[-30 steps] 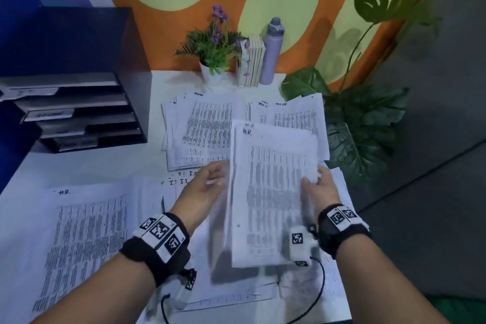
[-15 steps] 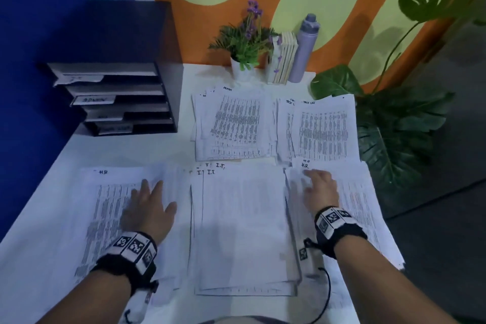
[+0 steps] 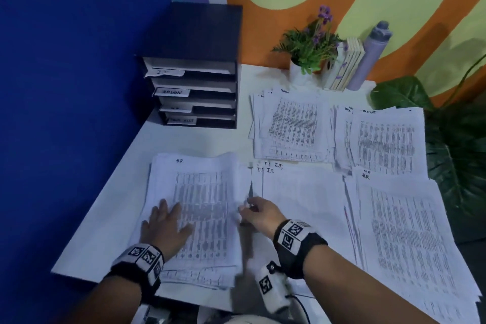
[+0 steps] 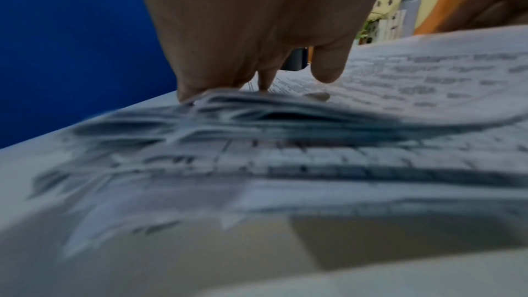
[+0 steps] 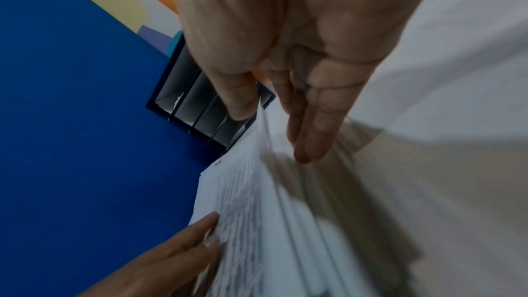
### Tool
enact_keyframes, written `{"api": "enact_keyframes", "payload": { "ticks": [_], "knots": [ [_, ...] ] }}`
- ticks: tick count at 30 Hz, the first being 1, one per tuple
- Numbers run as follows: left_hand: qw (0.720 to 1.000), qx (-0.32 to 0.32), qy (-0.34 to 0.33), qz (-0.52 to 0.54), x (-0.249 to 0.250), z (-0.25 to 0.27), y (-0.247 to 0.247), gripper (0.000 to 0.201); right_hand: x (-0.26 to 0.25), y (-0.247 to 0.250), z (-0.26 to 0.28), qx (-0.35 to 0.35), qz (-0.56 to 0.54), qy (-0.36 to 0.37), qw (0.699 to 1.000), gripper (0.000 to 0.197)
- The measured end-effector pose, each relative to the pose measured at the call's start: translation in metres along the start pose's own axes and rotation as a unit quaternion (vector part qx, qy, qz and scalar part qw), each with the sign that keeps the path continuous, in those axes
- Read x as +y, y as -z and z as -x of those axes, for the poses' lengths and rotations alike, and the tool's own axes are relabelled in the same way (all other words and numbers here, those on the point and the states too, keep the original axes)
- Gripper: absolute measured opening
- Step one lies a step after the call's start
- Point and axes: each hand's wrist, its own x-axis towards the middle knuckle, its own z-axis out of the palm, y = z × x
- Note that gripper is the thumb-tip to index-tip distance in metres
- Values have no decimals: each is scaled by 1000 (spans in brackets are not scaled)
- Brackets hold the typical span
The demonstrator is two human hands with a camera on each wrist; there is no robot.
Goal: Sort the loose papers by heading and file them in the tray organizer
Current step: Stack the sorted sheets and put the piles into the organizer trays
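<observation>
Several sorted paper piles lie on the white table (image 3: 200,139). My left hand (image 3: 168,226) presses flat, fingers spread, on the near-left pile headed "H.R" (image 3: 202,213). My right hand (image 3: 253,212) pinches that pile's raised right edge; in the right wrist view the thumb (image 5: 240,98) lies on one side of the sheets (image 5: 245,211) and straight fingers (image 5: 311,139) on the other. The dark tray organizer (image 3: 194,92) with labelled shelves stands at the far left. Piles headed "I.T." (image 3: 297,205), a second "H.R" (image 3: 407,231), "ADMIN" (image 3: 292,126) and a list heading (image 3: 381,139) lie to the right.
A potted plant (image 3: 310,50), upright books (image 3: 347,63) and a lilac bottle (image 3: 373,55) stand along the back wall. A big leafy plant (image 3: 457,144) crowds the table's right edge. A blue wall (image 3: 65,113) borders the left. Bare table lies between organizer and piles.
The upright sheaf both hands held a second ago is down. My right hand left the right-hand H.R pile and crossed to the left pile's edge. My left hand stays on it.
</observation>
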Motion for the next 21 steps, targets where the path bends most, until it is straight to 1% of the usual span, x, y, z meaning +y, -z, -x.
{"api": "enact_keyframes", "payload": {
  "ticks": [2, 4, 6, 7, 9, 10, 11, 12, 13, 14, 15, 16, 17, 18, 19, 21],
  "knots": [
    [999, -13, -47, 5, -1, 5, -3, 74, -5, -10, -1, 4, 26, -3, 1000, 57],
    [994, -20, -98, 31, -2, 7, -4, 71, -5, -15, -3, 29, 34, 1, 999, 48],
    [985, -14, -139, 97, -5, 8, -4, 65, -3, -16, -4, 68, 26, -13, 997, 45],
    [980, 6, -148, 134, -5, 7, -2, 62, 0, -14, -6, 90, 6, -20, 996, 43],
    [968, 67, -143, 193, -6, 5, 3, 58, 2, -9, -5, 123, -45, -30, 991, 37],
    [963, 95, -126, 220, -5, 3, 8, 56, 5, -6, -6, 140, -68, -39, 987, 37],
    [956, 108, -105, 251, -4, 2, 13, 53, 8, -3, -6, 153, -87, -39, 984, 40],
    [947, 109, -90, 288, -4, 1, 19, 48, 12, -1, -6, 164, -107, -40, 980, 40],
    [937, 99, -81, 325, -4, -2, 22, 41, 16, 1, -7, 173, -127, -30, 976, 35],
    [926, 84, -77, 360, -6, -5, 25, 33, 17, 1, -7, 178, -142, -27, 973, 25],
    [916, 62, -69, 391, -9, -7, 28, 30, 16, 0, -4, 175, -153, -18, 972, 14],
    [902, 38, -61, 426, -11, -8, 30, 32, 15, -1, -5, 172, -160, -10, 972, 10],
    [891, 14, -52, 451, -14, -9, 30, 35, 14, -2, -5, 166, -168, -5, 972, 12],
    [885, 0, -51, 463, -16, -9, 30, 37, 11, -3, -4, 155, -171, -2, 973, 15],
    [886, 0, -52, 461, -17, -10, 30, 38, 11, -5, -5, 146, -164, 1, 976, 17],
    [893, 21, -45, 448, -20, -11, 29, 39, 9, -5, -3, 144, -134, -1, 980, 18]
  ]
}}
